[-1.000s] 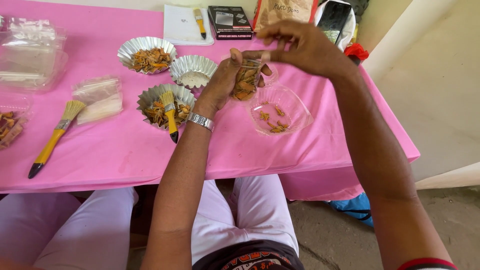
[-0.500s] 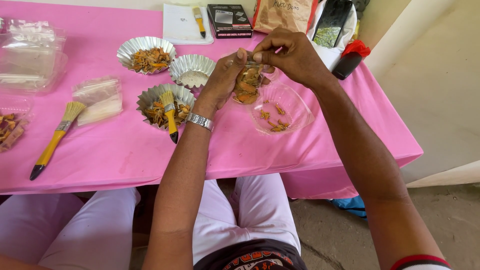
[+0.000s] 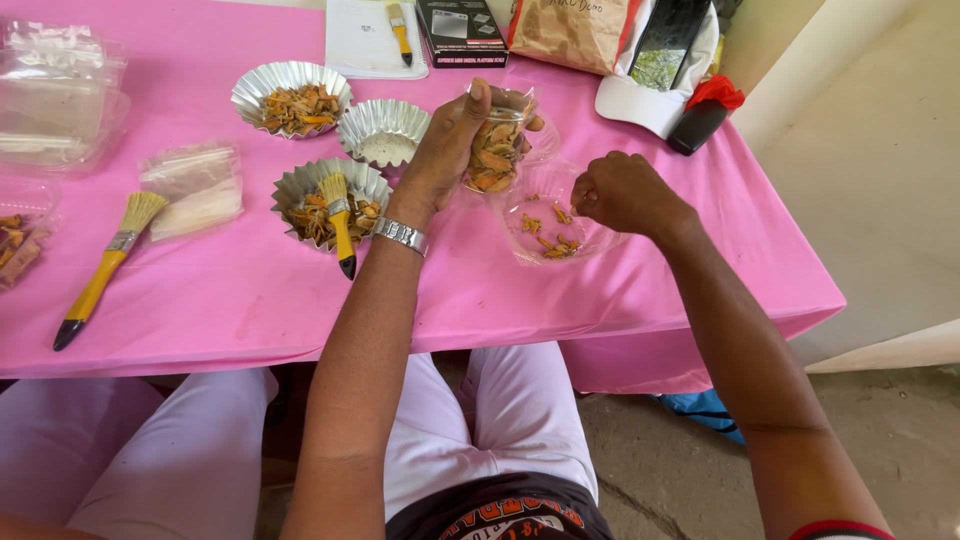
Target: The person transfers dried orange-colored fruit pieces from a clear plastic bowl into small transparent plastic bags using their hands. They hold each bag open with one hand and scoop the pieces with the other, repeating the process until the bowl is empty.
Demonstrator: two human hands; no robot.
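The pink table is running off the left edge, cutting off clear boxes there. The left hand is gripping a small clear bag of orange pieces, partly hiding it, above a clear dish. The right hand is curling loosely over that dish, its fingertips hidden, so any pinch is impossible to tell.

At the far edge of the pink table lie 3 packages side by side: a flat black box with a white picture panel on its lid, a brown paper bag just right of it with dark lettering, and a white sheet to its left. At the left edge stands a stack of clear plastic boxes. Near them lies a small clear bag holding pale powder.
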